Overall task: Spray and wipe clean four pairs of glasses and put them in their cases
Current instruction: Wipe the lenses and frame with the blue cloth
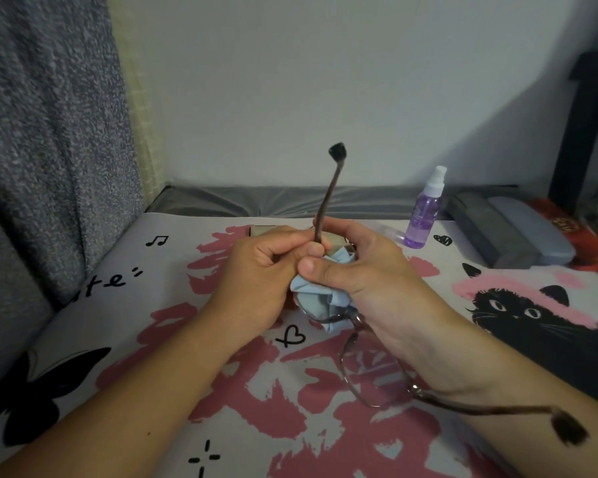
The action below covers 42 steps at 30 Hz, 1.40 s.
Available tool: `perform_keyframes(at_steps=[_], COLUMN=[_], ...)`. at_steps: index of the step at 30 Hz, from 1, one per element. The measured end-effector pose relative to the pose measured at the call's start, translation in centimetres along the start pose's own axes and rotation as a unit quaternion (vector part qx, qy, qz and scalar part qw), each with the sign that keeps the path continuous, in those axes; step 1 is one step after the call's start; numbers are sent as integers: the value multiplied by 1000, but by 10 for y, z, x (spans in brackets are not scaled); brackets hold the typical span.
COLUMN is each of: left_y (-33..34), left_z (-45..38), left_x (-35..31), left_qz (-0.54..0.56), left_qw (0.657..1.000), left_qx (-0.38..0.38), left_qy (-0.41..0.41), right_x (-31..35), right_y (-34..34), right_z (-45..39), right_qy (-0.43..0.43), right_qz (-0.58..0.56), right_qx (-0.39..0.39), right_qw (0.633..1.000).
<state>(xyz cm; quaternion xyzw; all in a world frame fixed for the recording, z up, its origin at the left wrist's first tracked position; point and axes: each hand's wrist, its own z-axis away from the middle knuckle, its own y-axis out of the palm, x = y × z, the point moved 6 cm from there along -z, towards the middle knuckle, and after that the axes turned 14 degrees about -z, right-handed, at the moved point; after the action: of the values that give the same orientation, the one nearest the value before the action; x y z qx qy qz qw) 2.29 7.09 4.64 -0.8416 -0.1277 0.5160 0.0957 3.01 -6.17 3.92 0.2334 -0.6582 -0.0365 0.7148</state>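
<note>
You hold the glasses (370,367) in the air over the printed bedspread (173,305), both hands meeting at the lens that is wrapped in the blue cloth (320,298). Your left hand (256,270) has its fingers curled in around that end of the frame, and your right hand (356,267) pinches the bunched cloth between thumb and fingers; one temple stands up between your hands, while the other lens and temple trail down under your right wrist. This frame looks light and thin, so it will likely flex and twist if you squeeze hard; take it by the rim or the bridge, not by the long temples, and keep bare fingertips off the glass, which will smear. The cloth is soft and will slip, so keep it gathered. Behind, near the wall, the purple spray bottle (423,215) stands upright, well clear of your hands, and the grey cases (518,232) lie to its right beside something red (573,232). A brownish object sits just behind your hands, mostly hidden. Nothing blocks the way to the cases except the bottle, which could tip.
</note>
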Motion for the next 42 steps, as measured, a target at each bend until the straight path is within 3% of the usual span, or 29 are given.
perform_keyframes(at_steps=[6,11,16,21,25,31,36,39,42], left_y=[-14,-26,-17,-2,1,-12,-73,-98,-105], left_z=[2,-1,2,6,5,2,0,1,3], left_x=[-8,-7,-6,-6,-6,-8,-10,-10,-12], left_qz=[-53,-75,-87,-73,-40,-88,-151,-210,-240], left_qw=[997,991,991,994,998,992,958,923,895], left_qx=[-41,-74,-24,5,-2,-66,-234,-302,-353], left_qy=[48,82,98,84,54,57,73,114,129], right_x=[5,6,4,0,4,15,47,46,29], right_y=[-2,1,7,12,5,-3,-33,-45,-26], right_z=[-1,2,5,5,1,0,-8,-17,-11], right_qy=[-44,-10,10,1,-23,-102,-137,-91,-18], right_qz=[49,166,240,123,70,151,199,298,400], right_qx=[-5,71,116,125,69,-1,-73,-40,79], right_qw=[998,983,964,984,995,983,968,949,913])
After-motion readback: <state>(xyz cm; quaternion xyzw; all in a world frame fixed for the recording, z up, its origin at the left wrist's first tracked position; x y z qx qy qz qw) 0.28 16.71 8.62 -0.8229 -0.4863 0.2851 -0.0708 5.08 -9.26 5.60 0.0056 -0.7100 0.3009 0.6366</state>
